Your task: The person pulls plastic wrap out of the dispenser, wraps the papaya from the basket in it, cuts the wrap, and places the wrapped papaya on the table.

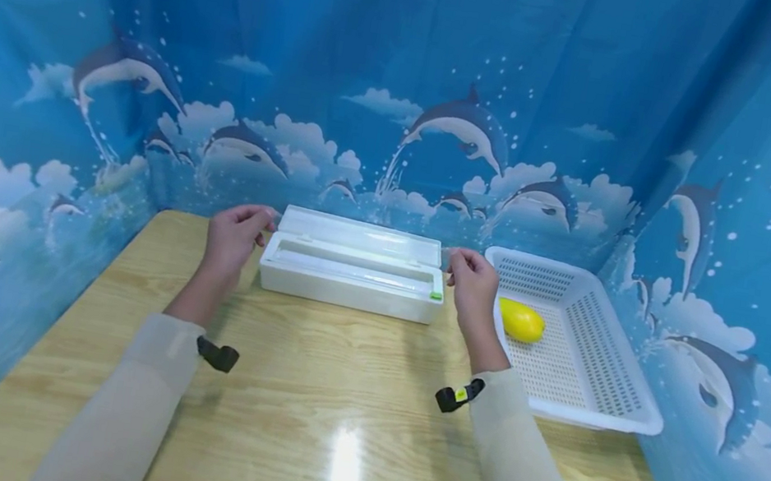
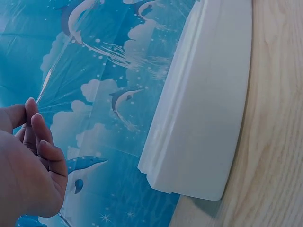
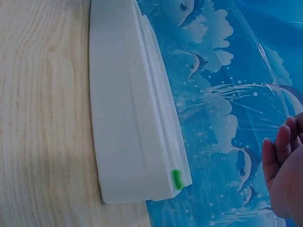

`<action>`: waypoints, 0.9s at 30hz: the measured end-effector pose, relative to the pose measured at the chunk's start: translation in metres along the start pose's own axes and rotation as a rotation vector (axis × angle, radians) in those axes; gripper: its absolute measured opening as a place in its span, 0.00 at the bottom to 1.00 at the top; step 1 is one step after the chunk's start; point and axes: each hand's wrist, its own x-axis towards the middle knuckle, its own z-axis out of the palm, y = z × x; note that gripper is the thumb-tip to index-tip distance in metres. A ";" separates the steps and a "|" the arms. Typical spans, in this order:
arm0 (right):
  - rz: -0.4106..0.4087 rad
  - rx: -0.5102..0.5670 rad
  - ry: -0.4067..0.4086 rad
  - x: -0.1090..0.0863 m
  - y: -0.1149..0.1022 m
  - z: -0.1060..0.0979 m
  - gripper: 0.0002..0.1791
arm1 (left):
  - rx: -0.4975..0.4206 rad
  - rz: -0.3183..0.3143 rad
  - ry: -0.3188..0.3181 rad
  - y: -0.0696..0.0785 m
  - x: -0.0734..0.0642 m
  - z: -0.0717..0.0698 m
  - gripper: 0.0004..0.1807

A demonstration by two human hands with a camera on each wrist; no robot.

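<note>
A white cling film dispenser lies lengthwise at the back of the table, its lid raised. A green tab marks its right end. My left hand is just beyond the dispenser's left end, pinching a corner of clear cling film between thumb and fingertips. Off the other end, my right hand pinches the film's opposite corner. Between the hands the sheet stretches thin and see-through, with creases fanning from the fingertips. The inside of the dispenser is hidden in both wrist views.
To the right stands a white perforated basket holding a yellow, rounded fruit-like thing, close to my right hand. Blue curtains with dolphins surround the wooden table at the back and sides.
</note>
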 end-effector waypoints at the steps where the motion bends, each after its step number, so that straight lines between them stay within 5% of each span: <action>1: -0.004 -0.002 0.000 0.001 -0.001 0.000 0.18 | -0.009 0.003 -0.002 0.001 -0.001 0.000 0.17; 27: -0.084 0.030 0.008 0.012 -0.030 -0.011 0.21 | -0.127 0.126 -0.005 0.038 0.000 0.003 0.19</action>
